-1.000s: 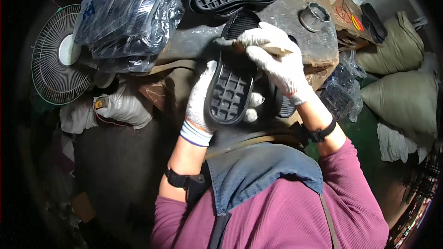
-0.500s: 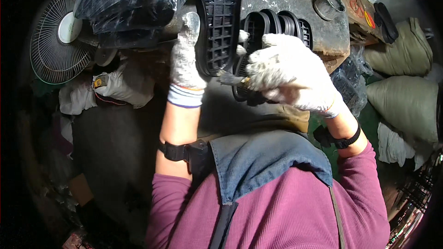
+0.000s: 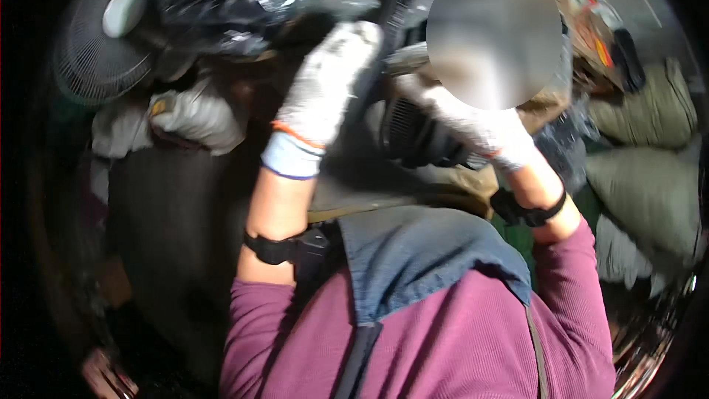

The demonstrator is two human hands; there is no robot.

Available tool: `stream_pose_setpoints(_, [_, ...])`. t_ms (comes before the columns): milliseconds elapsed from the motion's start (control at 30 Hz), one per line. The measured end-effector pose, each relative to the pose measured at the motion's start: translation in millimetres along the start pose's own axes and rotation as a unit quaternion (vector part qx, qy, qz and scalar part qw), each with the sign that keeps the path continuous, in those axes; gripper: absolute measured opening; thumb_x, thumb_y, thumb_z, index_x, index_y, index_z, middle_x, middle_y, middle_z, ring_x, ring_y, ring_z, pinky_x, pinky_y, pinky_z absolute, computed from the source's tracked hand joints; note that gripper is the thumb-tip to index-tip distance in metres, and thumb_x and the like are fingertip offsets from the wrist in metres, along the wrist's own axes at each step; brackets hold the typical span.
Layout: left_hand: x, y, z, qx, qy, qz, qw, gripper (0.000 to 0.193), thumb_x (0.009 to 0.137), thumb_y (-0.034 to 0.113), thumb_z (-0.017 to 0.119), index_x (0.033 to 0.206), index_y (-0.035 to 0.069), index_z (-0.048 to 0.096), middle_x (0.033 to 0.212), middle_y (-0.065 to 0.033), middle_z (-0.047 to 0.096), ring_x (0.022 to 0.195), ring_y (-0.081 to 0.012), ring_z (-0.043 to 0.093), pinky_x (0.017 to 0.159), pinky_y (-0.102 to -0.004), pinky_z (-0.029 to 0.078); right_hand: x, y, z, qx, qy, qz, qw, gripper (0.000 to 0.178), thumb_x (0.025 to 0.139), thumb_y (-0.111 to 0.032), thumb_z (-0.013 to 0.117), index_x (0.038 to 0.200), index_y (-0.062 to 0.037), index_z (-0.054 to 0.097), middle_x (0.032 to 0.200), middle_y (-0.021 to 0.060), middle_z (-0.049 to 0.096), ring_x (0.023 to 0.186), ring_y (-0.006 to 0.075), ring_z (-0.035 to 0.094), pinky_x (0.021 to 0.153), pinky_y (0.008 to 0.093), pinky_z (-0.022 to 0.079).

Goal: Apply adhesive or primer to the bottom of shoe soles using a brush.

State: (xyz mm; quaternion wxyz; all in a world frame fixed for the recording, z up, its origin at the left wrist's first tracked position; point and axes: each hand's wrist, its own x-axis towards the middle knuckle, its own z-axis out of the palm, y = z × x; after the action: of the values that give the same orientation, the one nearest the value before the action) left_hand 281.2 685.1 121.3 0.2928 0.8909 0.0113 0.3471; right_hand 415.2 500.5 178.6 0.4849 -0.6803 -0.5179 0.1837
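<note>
In a white knit glove, my left hand (image 3: 332,77) is closed on a black shoe sole (image 3: 396,18). The sole is tilted nearly edge-on, so its ribbed, gridded face hardly shows. To its right is my gloved right hand (image 3: 473,122), close to the sole. A round blurred patch covers part of that hand and the area above it. Its fingers are smeared or hidden, and whatever they may hold cannot be made out. More black soles (image 3: 421,133) stand in a row just below my right hand.
Dark plastic-wrapped bundles (image 3: 229,0) lie at the far left beside a round fan (image 3: 103,41). White sacks (image 3: 196,114) sit below them. Stuffed green sacks (image 3: 646,188) fill the right side, with a clear plastic bag (image 3: 565,140) nearer the worktable.
The sole has turned from face-up to nearly edge-on and moved right with my left hand. My right hand, earlier gripping a small brush at the sole's lower end, has shifted slightly.
</note>
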Motion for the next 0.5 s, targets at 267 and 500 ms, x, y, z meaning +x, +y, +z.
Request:
stream_pose_setpoints(267, [-54, 43, 1, -0.157, -0.107, -0.037, 0.981, 0.033, 0.101, 0.012, 0.053, 0.129, -0.001, 0.063, 0.132, -0.0197, 0.064, 0.124, -0.0352, 0.062, 0.11, -0.0409, 0.048, 2, 46, -55, -0.061, 0.16, 0.06, 0.983, 0.027, 0.103, -0.014, 0.061, 0.122, 0.0042, 0.069, 0.116, 0.0121, 0.073, 0.107, 0.0184, 0.068, 0.1, 0.032, 0.05])
stream_pose_setpoints(500, [-181, 66, -93, -0.752, 0.073, -0.481, 0.445, 0.068, 0.108, 0.055, 0.041, 0.143, -0.003, 0.048, 0.118, -0.0272, 0.069, 0.088, -0.0444, 0.074, 0.075, -0.0557, 0.062, 23, 41, 7, -0.017, 0.152, -0.001, 0.988, 0.027, 0.101, -0.012, 0.065, 0.121, 0.0039, 0.069, 0.12, 0.0129, 0.071, 0.113, 0.0202, 0.065, 0.106, 0.0352, 0.047])
